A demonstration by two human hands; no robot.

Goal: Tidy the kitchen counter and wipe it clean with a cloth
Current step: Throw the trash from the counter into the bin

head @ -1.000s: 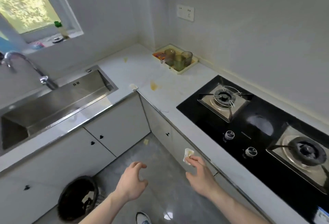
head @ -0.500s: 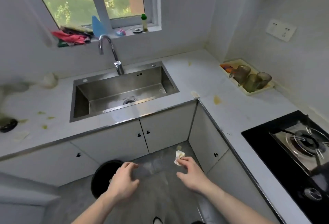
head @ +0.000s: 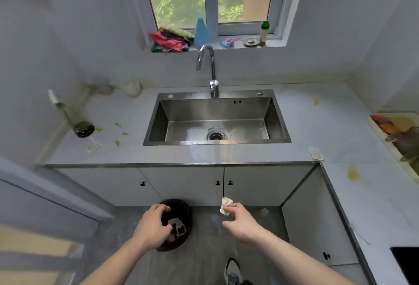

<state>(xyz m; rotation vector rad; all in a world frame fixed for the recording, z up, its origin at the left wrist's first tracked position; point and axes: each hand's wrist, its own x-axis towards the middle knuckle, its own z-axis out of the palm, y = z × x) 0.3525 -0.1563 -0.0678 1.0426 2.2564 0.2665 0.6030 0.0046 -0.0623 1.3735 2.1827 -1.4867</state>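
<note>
No text, label, brand, number or sign can be read anywhere here.

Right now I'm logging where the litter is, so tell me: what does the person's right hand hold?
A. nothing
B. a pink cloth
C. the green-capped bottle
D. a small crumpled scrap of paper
D: the right hand pinches a small crumpled scrap of paper in its fingertips, above the floor and to the right of the black bin.
</note>
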